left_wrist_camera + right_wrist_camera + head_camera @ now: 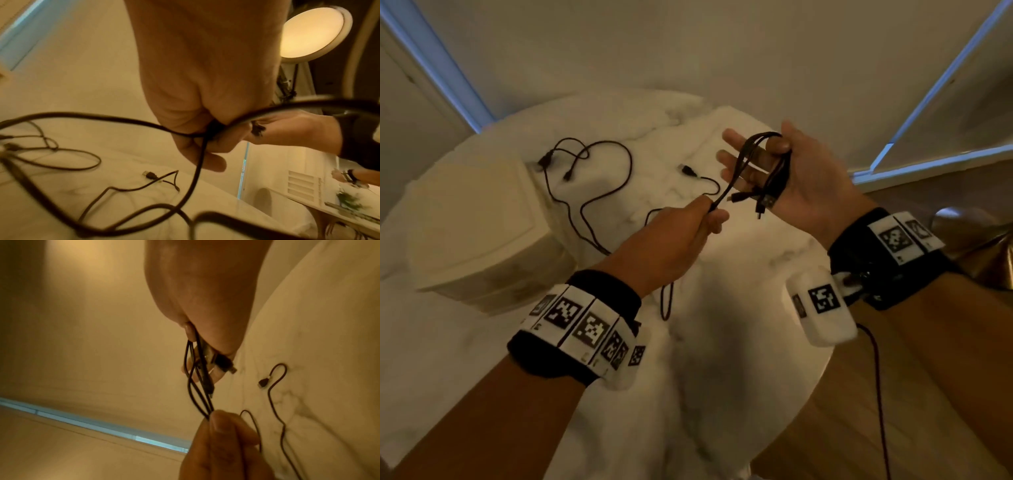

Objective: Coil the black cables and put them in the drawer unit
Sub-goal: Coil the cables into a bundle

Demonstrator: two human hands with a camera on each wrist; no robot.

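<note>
My right hand [763,161] is raised over the table, palm toward me, its thumb pinning a small coil of black cable [777,171] against straight fingers; the plug ends dangle below. My left hand [714,214] pinches the same cable's loose strand just below the coil. The rest of it trails down to a loop [667,301] on the table. From the right wrist, the coil [197,386] runs from the right hand [205,356] to the left hand [222,426]. The left wrist view shows the left hand [205,138] gripping the strand [197,175]. A white drawer unit [476,222] stands at the left.
The round marble table [722,359] carries more loose black cable: a tangled run [585,205] beside the drawer unit and a USB plug [688,170] near the middle. The table's edge falls off at the right to a wood floor [893,428].
</note>
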